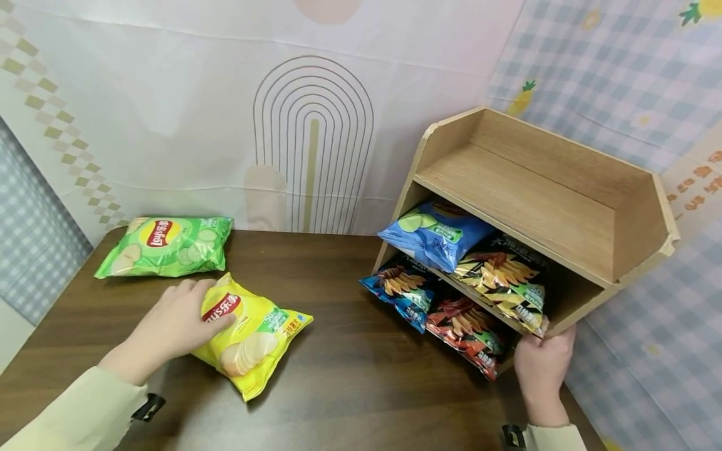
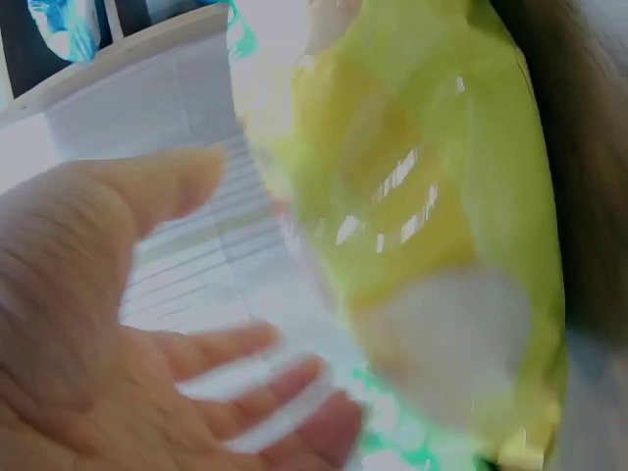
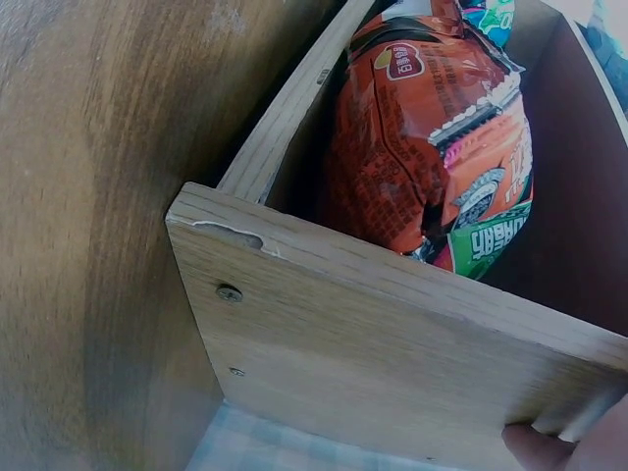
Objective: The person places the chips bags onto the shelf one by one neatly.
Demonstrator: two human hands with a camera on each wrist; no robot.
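A yellow Lay's chip bag (image 1: 256,338) lies on the table, tilted in the head view. Over its left edge is my left hand (image 1: 183,316), thumb and fingers spread apart; the left wrist view shows the hand (image 2: 147,334) beside the bag (image 2: 422,196), not closed round it. At the right, my right hand (image 1: 544,360) grips the side panel of a wooden two-tier shelf (image 1: 541,181) near its front edge. Only its fingertips (image 3: 545,446) show in the right wrist view, against the side panel (image 3: 373,343).
A green Lay's bag (image 1: 169,247) lies at the back left. The shelf's upper compartment holds a light-blue bag (image 1: 437,235) and a yellow-black bag (image 1: 504,275). Below are a dark-blue bag (image 1: 400,291) and a red bag (image 1: 468,332). Curtains hang behind the table (image 1: 350,388).
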